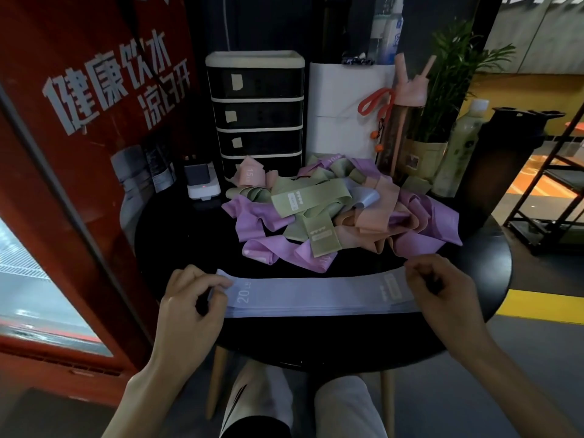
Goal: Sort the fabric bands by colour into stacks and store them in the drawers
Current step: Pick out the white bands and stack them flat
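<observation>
Hands: the left hand (189,298) pinches the left end of the pale lilac stack (316,295), and the right hand (442,289) grips its right end with curled fingers.
Task things: the stack lies flat along the near edge. The mixed pile (331,216) of purple, green and peach bands sits mid-worktop, and the closed drawers (257,115) stand beyond it.
Risk, edge: the stack lies close to the rim, so a careless tug could slide layers off onto the person's lap.
Risk, colour: one pale band lies buried in the pile and is easily missed in the dim light.
Risk, drawers: the pile crowds the lowest drawer and may block it.
Surface: a round, black, glossy worktop (177,235).
Room: a red cabinet (63,153) stands left, with a potted plant (455,74) and bottles far right.
</observation>
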### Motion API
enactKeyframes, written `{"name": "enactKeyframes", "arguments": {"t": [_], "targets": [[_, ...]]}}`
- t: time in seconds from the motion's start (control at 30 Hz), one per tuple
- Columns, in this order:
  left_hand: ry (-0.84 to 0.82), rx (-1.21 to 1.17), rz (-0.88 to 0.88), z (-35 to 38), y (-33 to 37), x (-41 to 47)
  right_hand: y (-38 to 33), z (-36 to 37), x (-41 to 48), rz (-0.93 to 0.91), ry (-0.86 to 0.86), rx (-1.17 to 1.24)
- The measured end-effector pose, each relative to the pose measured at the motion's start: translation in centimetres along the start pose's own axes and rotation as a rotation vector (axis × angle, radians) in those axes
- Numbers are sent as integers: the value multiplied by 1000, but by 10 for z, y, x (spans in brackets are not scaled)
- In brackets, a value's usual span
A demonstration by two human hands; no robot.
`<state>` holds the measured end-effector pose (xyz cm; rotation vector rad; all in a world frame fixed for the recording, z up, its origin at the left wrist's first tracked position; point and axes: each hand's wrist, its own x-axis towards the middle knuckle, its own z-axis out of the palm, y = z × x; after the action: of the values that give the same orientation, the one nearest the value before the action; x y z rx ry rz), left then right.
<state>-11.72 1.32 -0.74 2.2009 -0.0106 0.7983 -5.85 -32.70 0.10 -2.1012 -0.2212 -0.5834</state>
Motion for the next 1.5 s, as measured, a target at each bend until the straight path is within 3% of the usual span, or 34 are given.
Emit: {"name": "enactKeyframes", "arguments": {"t": [0.1,0.2,0.33,0.47,0.7,0.87,1.03,1.23,1.5], "targets": [[3,68,47,-3,3,1,1,0,3,-84,-5,-118],[6,214,220,-2,19,9,3,1,6,-142,-25,-151],[-226,290,379,23,43,22,8,4,6,-159,-97,-265],[-426,360,332,44,48,25,9,5,7,-137,-153,-282],[-335,182,329,63,67,49,1,2,48,-118,-122,-148],[-437,339,270,103,71,63,-12,20,122,22,-139,-69],[-485,410,198,113,60,60,-5,41,166,183,-271,-139],[-494,429,213,115,57,61,-7,54,179,131,-321,-205],[-351,316,257,110,61,64,-35,35,199,-119,-173,-187]]}}
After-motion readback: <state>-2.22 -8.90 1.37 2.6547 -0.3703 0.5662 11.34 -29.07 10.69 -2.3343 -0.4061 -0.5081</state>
